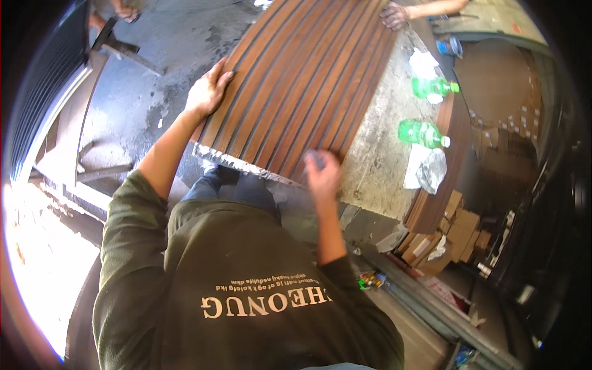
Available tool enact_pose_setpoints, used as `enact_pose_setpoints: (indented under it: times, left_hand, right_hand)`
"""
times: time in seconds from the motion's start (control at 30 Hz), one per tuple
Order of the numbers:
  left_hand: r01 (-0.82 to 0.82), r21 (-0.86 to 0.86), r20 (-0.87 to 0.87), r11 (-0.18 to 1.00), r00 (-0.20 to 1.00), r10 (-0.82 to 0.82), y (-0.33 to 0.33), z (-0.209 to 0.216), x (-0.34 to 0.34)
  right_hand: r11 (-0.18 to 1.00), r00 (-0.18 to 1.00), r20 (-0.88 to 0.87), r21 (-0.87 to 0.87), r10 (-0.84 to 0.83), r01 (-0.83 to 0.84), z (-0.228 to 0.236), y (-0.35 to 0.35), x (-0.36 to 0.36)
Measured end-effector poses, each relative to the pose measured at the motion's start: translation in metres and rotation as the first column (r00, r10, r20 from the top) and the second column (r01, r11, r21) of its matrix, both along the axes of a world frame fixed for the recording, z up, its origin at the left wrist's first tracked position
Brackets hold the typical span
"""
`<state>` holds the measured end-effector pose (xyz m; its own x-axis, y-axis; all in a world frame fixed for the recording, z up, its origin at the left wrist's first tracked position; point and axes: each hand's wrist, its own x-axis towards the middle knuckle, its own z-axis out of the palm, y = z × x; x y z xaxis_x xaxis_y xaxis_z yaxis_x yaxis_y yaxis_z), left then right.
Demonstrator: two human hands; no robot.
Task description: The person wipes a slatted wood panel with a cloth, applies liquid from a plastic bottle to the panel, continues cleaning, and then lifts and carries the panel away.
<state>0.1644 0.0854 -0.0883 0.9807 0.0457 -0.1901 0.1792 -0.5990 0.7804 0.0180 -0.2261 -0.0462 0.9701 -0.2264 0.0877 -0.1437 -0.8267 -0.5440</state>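
Leaning over the desk [375, 169], the person has a slatted wooden panel [302, 80] laid out on it, stretching away from the body, with both hands at its near half. The left hand [208, 89] sits on the panel's left edge, thumb over the top face; I cannot tell whether the hidden fingers close underneath. The right hand [325, 176] is at the near right corner, its fingers closed around a small dark piece [317, 161], too blurred for me to name. At the far right corner a co-worker's hand [394, 16] touches the panel with fingers spread. Along the desk's right side are two see-through green bottles [424, 88] [417, 131], capped, though from here I can't make out what is in them or whether they stand or lie. A blue container [451, 47] is beyond them, its contents unclear, and a crumpled plastic bag [431, 169] is just beside the nearer bottle. The panel is reddish-brown with visible grain, long strips parted by narrow dark grooves. Its near end borders a ragged, white-flecked strip [243, 163], while the bare desk looks pale, stained and scuffed.
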Motion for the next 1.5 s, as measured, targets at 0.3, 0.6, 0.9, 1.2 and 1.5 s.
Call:
enact_pose_setpoints:
  times: [0.3,0.6,0.9,1.2,1.5]
  left_hand:
    - [0.017,0.051,0.047,0.999,0.999,-0.020,-0.007,0.001,0.007]
    - [0.049,-0.003,0.076,0.999,0.996,-0.048,0.000,0.001,0.006]
    - [0.058,-0.008,0.119,0.998,0.991,-0.057,0.002,-0.001,-0.002]
    - [0.050,0.031,0.093,0.998,0.994,-0.053,-0.008,0.007,0.004]
    - [0.042,-0.129,0.100,0.991,0.995,-0.029,-0.006,0.020,-0.001]
  right_hand:
    - [0.991,0.991,-0.008,-0.016,-0.136,0.136,0.009,-0.007,0.043]
    - [0.995,0.996,0.035,0.057,-0.081,0.079,0.010,0.032,-0.016]
    - [0.979,0.992,-0.085,0.169,-0.096,0.110,0.016,0.041,-0.052]
    - [0.984,0.980,-0.109,-0.085,-0.167,0.158,0.022,-0.006,0.124]
    - [0.996,0.997,-0.069,0.073,-0.046,0.051,0.026,0.021,0.014]
